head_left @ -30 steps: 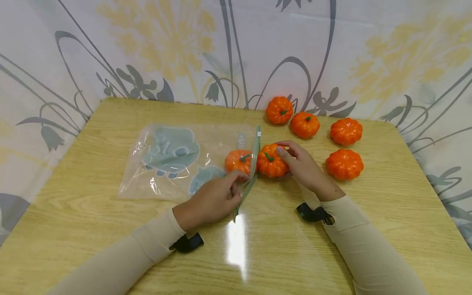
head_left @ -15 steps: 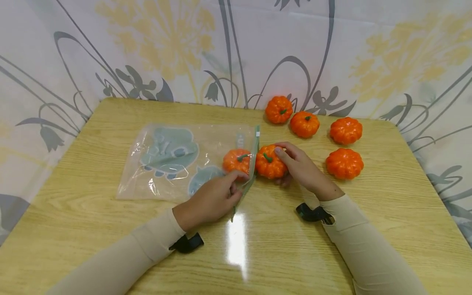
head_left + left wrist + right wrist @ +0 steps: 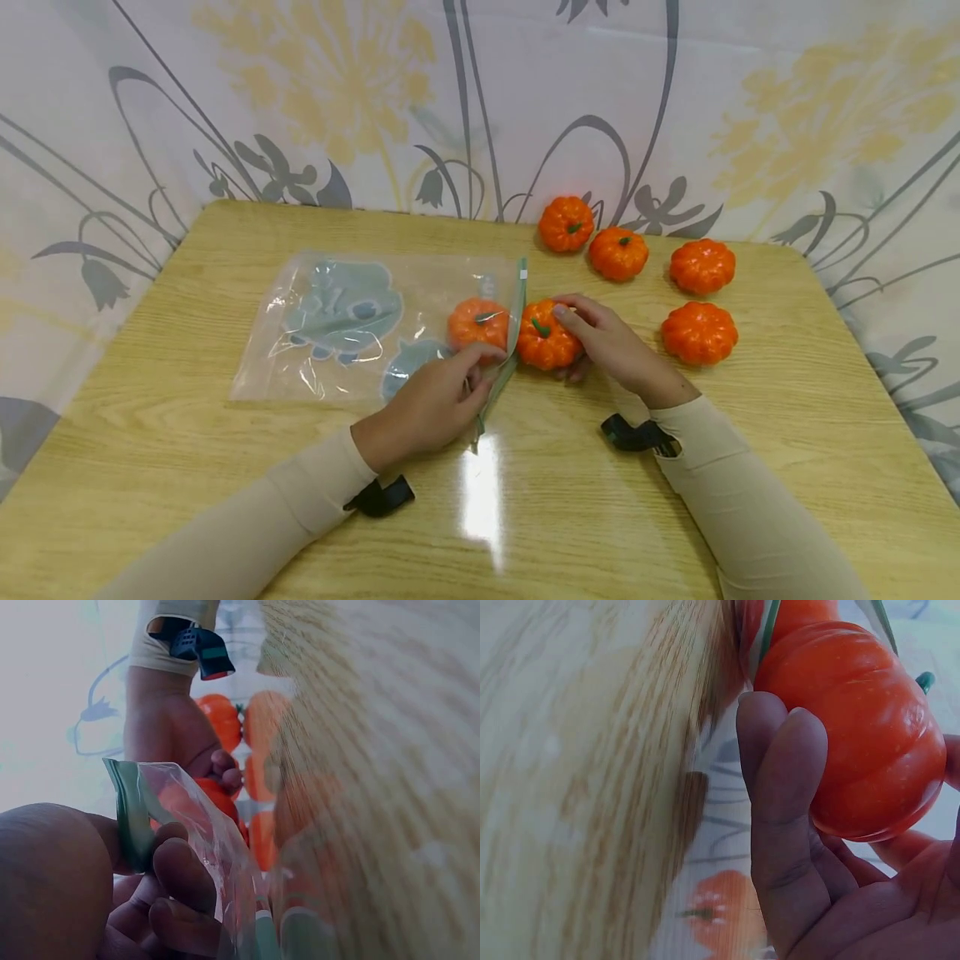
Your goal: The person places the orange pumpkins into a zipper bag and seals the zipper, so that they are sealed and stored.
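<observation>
Head view, and the right hand [image 3: 618, 350] has an orange toy pumpkin [image 3: 547, 346] in its grip, right at the mouth of a clear zip bag [image 3: 438, 279]! Thumb on top, fingers curled round the side and underneath, green stem facing up. Across to the left hand [image 3: 431, 404]: thumb and fingers are pinching the near end of the bag's green zip edge [image 3: 519, 312]. The bag lies along the wooden table [image 3: 300, 533], mouth to the right, blue-grey cartoon animals printed on the plastic, and a second pumpkin [image 3: 474, 322] sits inside, just behind the opening, seen through the film.

Over to the left wrist view: the green strip is caught between thumb and fingers, clear plastic falling away from it, the right hand and its pumpkin beyond. Right wrist view now: the fingers are spread against the pumpkin's ribbed side, and green-edged plastic shows on both sides of its far end, so it's lined up between the lips of the bag!

Four more on the table: a far pumpkin [image 3: 566, 223] close by the floral backdrop [image 3: 517, 75], a neighbour pumpkin [image 3: 618, 253] just beside it, then at the right an upper pumpkin [image 3: 702, 267] and a lower pumpkin [image 3: 700, 335], one nearer the person than the other. Pale sleeves [image 3: 750, 500] on both arms, a black wrist camera [image 3: 633, 433] at each cuff.
</observation>
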